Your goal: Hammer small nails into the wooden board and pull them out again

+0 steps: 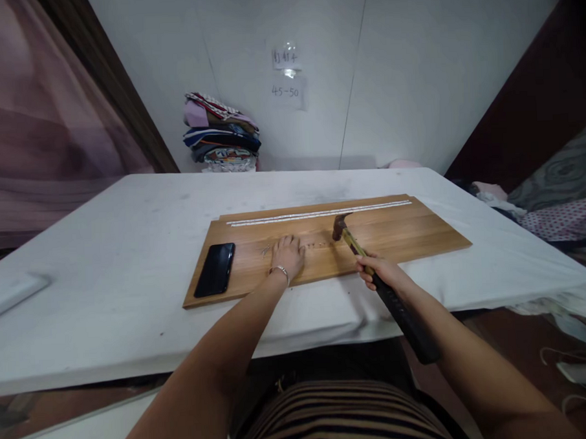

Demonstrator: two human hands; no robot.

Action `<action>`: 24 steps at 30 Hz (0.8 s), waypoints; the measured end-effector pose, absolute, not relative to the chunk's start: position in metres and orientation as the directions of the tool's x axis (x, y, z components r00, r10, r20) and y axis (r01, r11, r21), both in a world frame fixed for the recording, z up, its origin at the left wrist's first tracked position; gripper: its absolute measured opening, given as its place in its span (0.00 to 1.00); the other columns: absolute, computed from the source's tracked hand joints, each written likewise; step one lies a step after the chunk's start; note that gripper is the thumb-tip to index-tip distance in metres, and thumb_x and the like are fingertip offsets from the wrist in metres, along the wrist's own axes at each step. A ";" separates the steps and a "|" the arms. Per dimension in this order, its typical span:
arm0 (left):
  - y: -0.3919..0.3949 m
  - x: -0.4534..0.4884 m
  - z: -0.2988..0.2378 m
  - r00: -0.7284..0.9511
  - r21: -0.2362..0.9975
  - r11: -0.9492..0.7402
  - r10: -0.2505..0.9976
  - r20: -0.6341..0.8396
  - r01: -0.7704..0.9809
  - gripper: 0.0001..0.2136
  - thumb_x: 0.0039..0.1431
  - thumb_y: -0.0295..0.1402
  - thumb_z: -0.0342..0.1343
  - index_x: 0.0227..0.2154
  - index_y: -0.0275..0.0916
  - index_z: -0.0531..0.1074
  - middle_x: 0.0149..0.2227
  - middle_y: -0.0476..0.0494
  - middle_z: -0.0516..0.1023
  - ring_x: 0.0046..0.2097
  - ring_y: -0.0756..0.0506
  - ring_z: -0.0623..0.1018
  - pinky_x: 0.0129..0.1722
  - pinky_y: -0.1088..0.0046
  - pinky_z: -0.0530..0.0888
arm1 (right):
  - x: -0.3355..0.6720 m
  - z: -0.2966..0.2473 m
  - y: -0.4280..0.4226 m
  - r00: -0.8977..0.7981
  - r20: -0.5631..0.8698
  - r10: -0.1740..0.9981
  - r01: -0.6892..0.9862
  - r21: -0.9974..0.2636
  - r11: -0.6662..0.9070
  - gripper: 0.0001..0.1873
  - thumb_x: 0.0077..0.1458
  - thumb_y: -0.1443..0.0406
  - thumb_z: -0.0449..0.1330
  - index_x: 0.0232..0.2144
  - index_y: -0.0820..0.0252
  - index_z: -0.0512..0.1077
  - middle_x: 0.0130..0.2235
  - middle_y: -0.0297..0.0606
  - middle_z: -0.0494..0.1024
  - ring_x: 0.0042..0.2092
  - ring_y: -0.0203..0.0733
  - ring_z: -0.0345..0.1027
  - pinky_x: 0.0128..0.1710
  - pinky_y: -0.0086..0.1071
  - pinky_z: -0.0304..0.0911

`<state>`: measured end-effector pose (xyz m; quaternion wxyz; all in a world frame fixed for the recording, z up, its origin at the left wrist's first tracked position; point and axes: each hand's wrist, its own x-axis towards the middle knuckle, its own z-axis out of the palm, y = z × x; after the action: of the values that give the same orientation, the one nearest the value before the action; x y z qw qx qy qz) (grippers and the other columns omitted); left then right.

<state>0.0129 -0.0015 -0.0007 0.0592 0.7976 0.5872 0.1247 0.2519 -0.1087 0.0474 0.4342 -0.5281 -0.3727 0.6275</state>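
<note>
A brown wooden board lies flat on the white-covered table. My right hand is wrapped around the handle of a claw hammer, whose rusty head is over the middle of the board. On the board to the left rests my left hand, palm down, fingers stretched forward and slightly bent, with a bracelet at the wrist. Right of those fingers runs a short row of small nails. A few loose nails lie just to their left. What is under the left palm is hidden.
A black phone lies on the board's left end. Two thin white strips run along its far side. Folded clothes are stacked at the table's back edge, by a wall with paper notes. A white object sits at far left.
</note>
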 end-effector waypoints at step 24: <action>-0.004 0.014 0.002 0.276 0.233 -0.298 0.953 0.123 0.926 0.16 0.70 0.35 0.46 0.52 0.38 0.75 0.61 0.34 0.73 0.64 0.36 0.69 0.63 0.55 0.65 | 0.257 0.047 -0.107 -0.050 -0.343 0.938 -0.116 -0.931 -0.346 0.25 0.47 0.48 0.68 0.37 0.53 0.62 0.21 0.22 0.67 0.17 0.30 0.56 0.14 0.25 0.53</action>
<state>0.0137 -0.0035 0.0020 0.0574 0.7966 0.5897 0.1196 0.2572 -0.1068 0.0466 0.4272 -0.5411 -0.3799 0.6168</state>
